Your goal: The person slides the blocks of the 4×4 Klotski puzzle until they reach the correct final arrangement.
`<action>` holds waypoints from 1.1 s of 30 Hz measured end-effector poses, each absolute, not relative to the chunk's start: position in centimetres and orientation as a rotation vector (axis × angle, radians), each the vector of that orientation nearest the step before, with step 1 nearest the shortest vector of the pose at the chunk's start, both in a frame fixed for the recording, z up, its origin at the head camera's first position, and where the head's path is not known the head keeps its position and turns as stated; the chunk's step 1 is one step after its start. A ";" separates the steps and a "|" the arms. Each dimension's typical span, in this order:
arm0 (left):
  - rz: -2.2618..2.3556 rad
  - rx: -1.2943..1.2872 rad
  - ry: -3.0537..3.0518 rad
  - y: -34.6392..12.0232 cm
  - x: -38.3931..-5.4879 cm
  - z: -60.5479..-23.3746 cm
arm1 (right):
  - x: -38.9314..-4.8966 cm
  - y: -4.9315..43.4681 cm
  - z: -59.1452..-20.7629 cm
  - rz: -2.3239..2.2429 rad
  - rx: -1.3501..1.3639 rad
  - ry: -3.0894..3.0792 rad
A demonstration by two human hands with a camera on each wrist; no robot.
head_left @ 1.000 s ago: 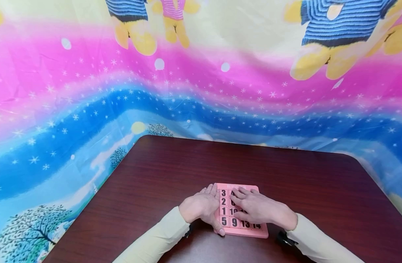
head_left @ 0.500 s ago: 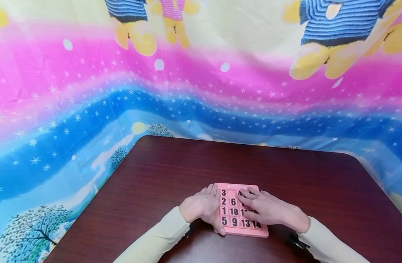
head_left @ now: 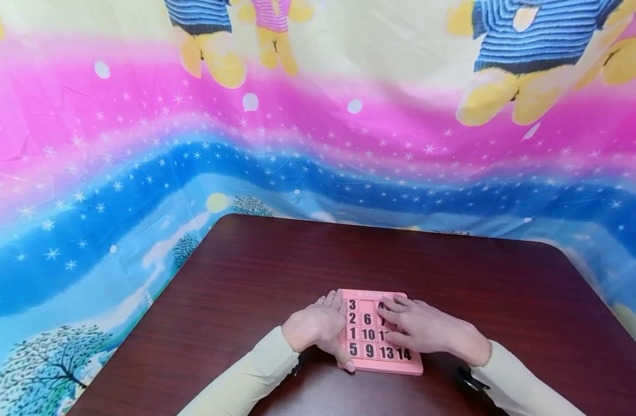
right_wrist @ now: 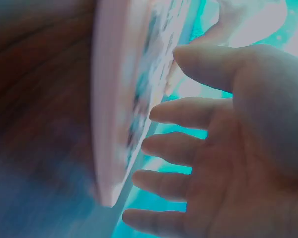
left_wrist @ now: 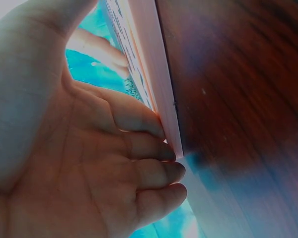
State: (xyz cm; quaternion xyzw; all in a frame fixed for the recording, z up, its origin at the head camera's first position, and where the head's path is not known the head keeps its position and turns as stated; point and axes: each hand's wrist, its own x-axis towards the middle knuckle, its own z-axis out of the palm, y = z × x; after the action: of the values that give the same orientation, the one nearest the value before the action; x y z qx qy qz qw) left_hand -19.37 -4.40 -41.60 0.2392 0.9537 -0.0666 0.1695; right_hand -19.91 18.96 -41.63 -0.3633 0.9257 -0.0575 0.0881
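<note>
A pink number slide puzzle (head_left: 368, 335) lies on the table with black numerals on its square tiles. Its top row shows a 3 at the left, then a bare slot, then a partly covered 4 tile (head_left: 380, 304). My left hand (head_left: 320, 325) rests along the puzzle's left side, thumb by the near corner; the left wrist view has those fingertips at the pink edge (left_wrist: 161, 69). Over the right-hand columns lies my right hand (head_left: 424, 326), fingers extended across the tiles and hiding several. In the right wrist view its fingers are spread beside the puzzle face.
The dark reddish-brown table (head_left: 276, 260) has rounded far corners. Behind it hangs a colourful cloth (head_left: 318, 133) printed with bears and snowflakes. Cream sleeves (head_left: 255, 370) cover both forearms, and a black strap (head_left: 472, 378) shows at the right wrist.
The 4 tile has slid one column to the right, leaving a slot beside the 3. My right hand moved right with it, then stayed nearly still. The left hand keeps its place.
</note>
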 end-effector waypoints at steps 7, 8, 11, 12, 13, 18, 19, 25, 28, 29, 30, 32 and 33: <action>-0.179 0.682 2.702 -4.5 -19.4 -41.7 | -20.1 16.7 -41.1 -0.180 -1.050 2.691; -0.182 0.687 2.700 -4.5 -19.4 -41.7 | -20.2 16.5 -41.1 -0.180 -1.050 2.683; -0.197 0.698 2.696 -4.5 -19.5 -41.8 | -20.4 15.7 -41.1 -0.183 -1.059 2.668; -0.203 0.701 2.695 -4.5 -19.5 -41.8 | -20.4 15.5 -41.1 -0.180 -1.065 2.665; -0.208 0.702 2.693 -4.5 -19.5 -41.8 | -20.5 15.3 -41.1 -0.177 -1.066 2.660; -0.219 0.703 2.691 -4.5 -19.6 -41.7 | -20.8 14.4 -41.3 -0.133 -1.060 2.650; -0.220 0.704 2.690 -4.5 -19.6 -41.7 | -20.8 14.2 -41.4 -0.128 -1.052 2.648; -0.233 0.709 2.686 -4.5 -19.6 -41.7 | -21.0 14.0 -41.6 -0.115 -1.055 2.650; -0.231 0.709 2.687 -4.5 -19.6 -41.6 | -21.1 14.0 -41.6 -0.123 -1.054 2.648; -0.232 0.708 2.689 -4.5 -19.6 -41.6 | -21.1 14.0 -41.6 -0.125 -1.054 2.647; -0.233 0.708 2.690 -4.5 -19.6 -41.6 | -21.1 14.1 -41.7 -0.128 -1.051 2.646; -0.235 0.708 2.692 -4.5 -19.6 -41.6 | -21.1 14.2 -41.7 -0.135 -1.049 2.646; -0.236 0.707 2.693 -4.5 -19.5 -41.6 | -21.2 14.3 -41.7 -0.138 -1.046 2.647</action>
State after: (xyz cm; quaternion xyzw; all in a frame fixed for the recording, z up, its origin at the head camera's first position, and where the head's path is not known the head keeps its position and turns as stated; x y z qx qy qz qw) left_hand -19.54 -4.47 -41.62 0.2493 0.9492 -0.0833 0.1728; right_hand -21.15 14.30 -41.75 -0.3633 0.9190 -0.0479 0.1452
